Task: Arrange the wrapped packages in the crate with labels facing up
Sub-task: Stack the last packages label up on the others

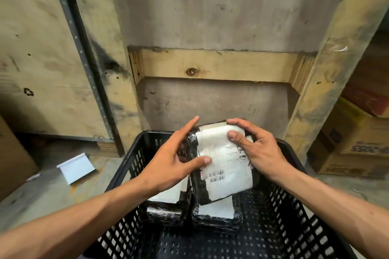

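Hands are gripping one wrapped package (223, 162) above a black crate (294, 216), the left hand (168, 164) and right hand (259, 149) both closing on its sides (white label facing up). Two more wrapped packages (216, 214) are lying inside the crate beneath it.

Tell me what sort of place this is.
Probably a warehouse or storeroom where parcels get packed. The signs: large plywood crates on a bare concrete floor, stacked cardboard cartons at the right, and black-wrapped packages with barcode labels going into a black plastic crate.
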`<state>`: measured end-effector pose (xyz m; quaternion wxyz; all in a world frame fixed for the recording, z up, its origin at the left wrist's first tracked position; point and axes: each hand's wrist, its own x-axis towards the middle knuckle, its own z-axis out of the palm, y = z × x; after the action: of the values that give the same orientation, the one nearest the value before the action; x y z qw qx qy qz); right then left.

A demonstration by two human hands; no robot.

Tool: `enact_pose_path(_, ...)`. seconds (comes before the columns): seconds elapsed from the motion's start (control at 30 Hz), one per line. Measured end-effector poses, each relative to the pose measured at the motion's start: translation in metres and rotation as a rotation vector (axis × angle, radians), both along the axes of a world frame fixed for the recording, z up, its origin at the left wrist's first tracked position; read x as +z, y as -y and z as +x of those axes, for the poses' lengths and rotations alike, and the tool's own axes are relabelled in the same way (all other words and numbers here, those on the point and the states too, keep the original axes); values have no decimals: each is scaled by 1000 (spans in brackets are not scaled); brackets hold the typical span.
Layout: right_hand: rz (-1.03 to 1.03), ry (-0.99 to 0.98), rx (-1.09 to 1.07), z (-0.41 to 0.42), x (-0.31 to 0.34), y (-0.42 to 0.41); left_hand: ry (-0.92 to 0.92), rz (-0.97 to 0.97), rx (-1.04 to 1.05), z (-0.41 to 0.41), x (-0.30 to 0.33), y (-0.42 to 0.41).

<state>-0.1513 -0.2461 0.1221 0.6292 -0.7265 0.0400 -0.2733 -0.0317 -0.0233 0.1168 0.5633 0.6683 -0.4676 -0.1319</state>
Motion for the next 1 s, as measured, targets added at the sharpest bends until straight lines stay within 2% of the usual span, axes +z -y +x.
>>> enact_pose_path(0.1,21,-22,-2,2,-6,-11,-71,-104,71,-1,-1,1)
enact_pose_path(0.2,41,-75,88,-2,-17,-18,-182,-209,123,-5,1,4)
enact_pose_path(0.33,57,-89,59,0,-25,-31,-275,-263,222,-6,2,10)
enact_pose_path(0.43,187,-35,33,4,-28,-38,-322,-133,280,-7,-3,6)
enact_pose_path(0.57,196,-22,-31,3,-33,-40,-460,12,135,-19,-24,1)
enact_pose_path(0.77,190,-121,26,-12,-47,-30,-663,-31,110,-29,-45,9)
enact_pose_path(1.0,179,-278,93,-33,-56,-10,-664,30,44,-24,-55,26)
